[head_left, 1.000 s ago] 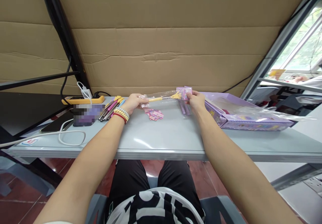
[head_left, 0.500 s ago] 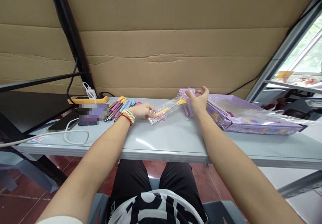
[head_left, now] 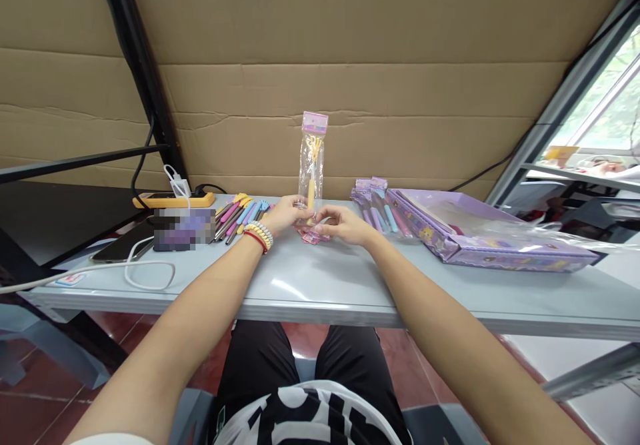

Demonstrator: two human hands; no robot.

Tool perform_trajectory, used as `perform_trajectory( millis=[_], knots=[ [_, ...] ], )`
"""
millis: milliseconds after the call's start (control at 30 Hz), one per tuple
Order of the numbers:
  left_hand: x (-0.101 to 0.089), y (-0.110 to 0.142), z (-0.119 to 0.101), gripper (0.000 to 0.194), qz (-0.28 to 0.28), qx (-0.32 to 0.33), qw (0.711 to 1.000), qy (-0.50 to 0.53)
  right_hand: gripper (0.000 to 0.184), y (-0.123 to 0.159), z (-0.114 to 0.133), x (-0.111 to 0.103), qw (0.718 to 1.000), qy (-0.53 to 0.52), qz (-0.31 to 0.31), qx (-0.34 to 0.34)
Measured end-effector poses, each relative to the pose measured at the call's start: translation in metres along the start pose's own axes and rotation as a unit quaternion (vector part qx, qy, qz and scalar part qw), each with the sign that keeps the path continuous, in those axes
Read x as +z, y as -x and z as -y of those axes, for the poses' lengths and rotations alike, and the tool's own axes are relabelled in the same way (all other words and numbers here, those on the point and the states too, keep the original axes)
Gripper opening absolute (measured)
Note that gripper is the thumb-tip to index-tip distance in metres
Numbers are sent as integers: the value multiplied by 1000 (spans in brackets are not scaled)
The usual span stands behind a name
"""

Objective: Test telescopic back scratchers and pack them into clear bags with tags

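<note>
A clear plastic bag (head_left: 305, 165) with a pink header stands upright between my hands, a yellow back scratcher (head_left: 311, 192) with a hand-shaped tip inside it. My left hand (head_left: 287, 214) is closed on the bag's lower part. From the other side, my right hand (head_left: 345, 224) pinches its bottom end with thumb and fingers. Small pink pieces (head_left: 311, 235) lie on the table just below; my fingers partly cover them. Left of my left hand is a pile of loose back scratchers (head_left: 240, 215) in several colours. Bagged back scratchers (head_left: 377, 208) lie to the right of my right hand.
An open purple box (head_left: 510, 262) with clear plastic in it sits at the right. On the left are a yellow power strip (head_left: 173, 200), a dark phone (head_left: 123, 242), a blurred purple item (head_left: 183, 230) and a white cable (head_left: 150, 284). A cardboard sheet (head_left: 375, 85) stands behind the table.
The bagged yellow back scratcher has swung from lying slanted to upright. My right hand has left the bagged pile and come left to the bag's lower end.
</note>
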State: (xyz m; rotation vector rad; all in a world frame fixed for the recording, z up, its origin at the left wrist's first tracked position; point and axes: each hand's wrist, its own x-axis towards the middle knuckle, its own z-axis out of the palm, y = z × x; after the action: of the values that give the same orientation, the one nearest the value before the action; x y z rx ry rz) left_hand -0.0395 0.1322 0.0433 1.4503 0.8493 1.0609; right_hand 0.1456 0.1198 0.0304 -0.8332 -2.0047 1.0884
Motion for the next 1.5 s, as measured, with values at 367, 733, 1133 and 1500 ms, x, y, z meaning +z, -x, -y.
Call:
perform_trajectory(
  millis=[367, 733, 1133, 1500],
  knots=[
    [0, 2, -1, 33, 24, -6, 999, -42, 25, -1, 6, 4, 993, 118, -17, -17],
    [0, 1, 3, 40, 58, -5, 998, -3, 60, 0, 4, 6, 977, 161, -138, -26],
    [0, 4, -1, 45, 91, 29, 995, -38, 26, 0, 9, 7, 997, 74, -11, -10],
    [0, 6, -7, 28, 143, -25, 989, -12, 44, 1, 11, 4, 954, 255, -156, -1]
  ],
)
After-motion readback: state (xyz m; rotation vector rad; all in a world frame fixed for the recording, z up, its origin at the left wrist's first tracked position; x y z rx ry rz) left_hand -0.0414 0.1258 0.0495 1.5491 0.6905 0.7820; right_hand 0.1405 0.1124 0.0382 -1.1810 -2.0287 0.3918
